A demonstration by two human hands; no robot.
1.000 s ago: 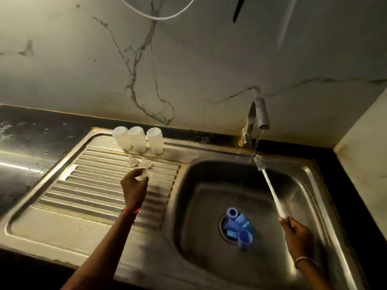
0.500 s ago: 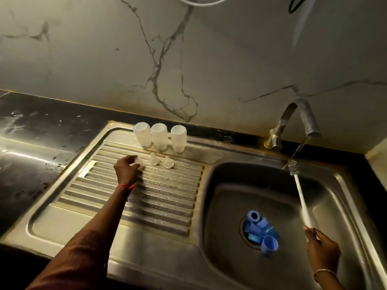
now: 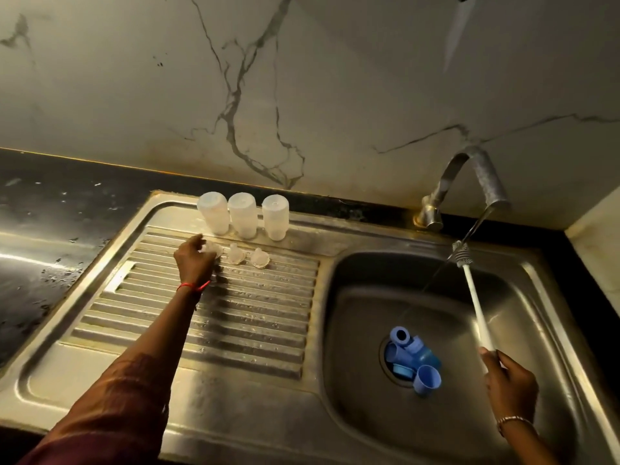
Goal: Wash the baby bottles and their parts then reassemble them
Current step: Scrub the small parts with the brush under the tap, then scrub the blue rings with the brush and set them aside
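My left hand (image 3: 194,260) seemingly pinched a teat (image 3: 214,250) at the drainboard's (image 3: 235,317) back edge, just before three bottles (image 3: 243,214); a careless release could roll it. My right hand (image 3: 510,380) gripped the brush (image 3: 476,307) over the basin (image 3: 362,297).

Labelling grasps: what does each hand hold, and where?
Left hand pinches the leftmost nipple at its left edge; right hand grips the bottle brush at its handle end.

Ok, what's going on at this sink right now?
A person is washing baby-bottle parts. The left hand pinches a clear nipple on the drainboard, beside two more nipples and in front of three standing bottles. The right hand holds a brush under the running tap. Blue parts sit over the basin's drain.
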